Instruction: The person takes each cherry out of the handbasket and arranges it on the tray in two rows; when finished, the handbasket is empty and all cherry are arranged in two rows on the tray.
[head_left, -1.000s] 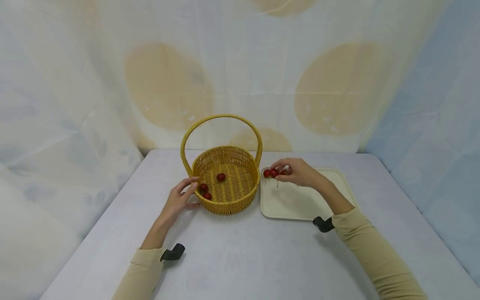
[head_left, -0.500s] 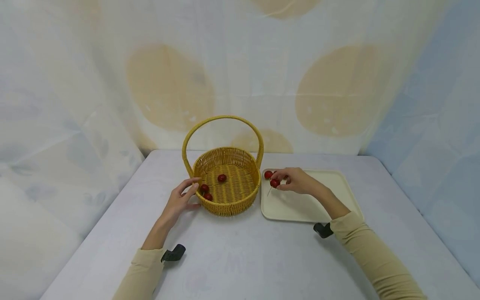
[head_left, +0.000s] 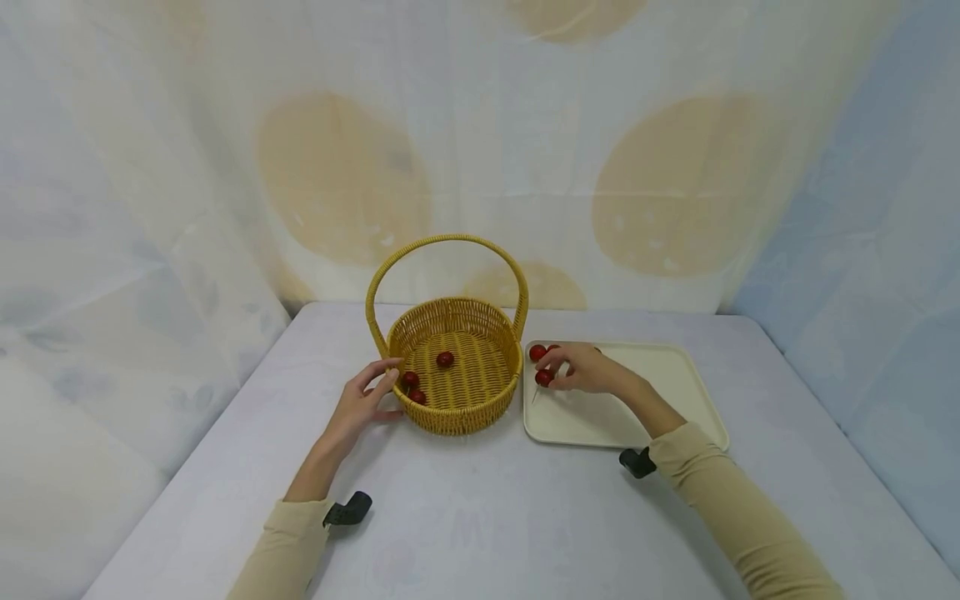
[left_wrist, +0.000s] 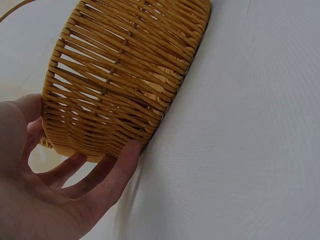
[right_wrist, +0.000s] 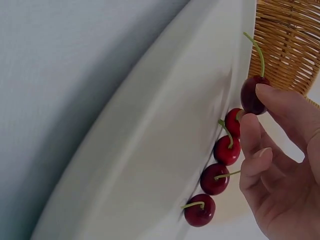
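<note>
My right hand pinches a dark red cherry between thumb and fingertips, its green stem sticking up in the right wrist view. The hand is over the left part of a cream tray. Along the tray's far edge lie several more cherries in a row, mostly hidden by the hand in the head view. My left hand touches the left side of a yellow wicker basket, fingers spread along its outer wall. Three cherries lie inside the basket.
The basket's tall arched handle stands upright over it. Tray and basket stand side by side on a white table, with a narrow gap between. Pale patterned curtains close off the back and both sides.
My right hand has lifted a cherry from the row and drawn it nearer to me and slightly left, over the tray. My left hand stays at the basket.
</note>
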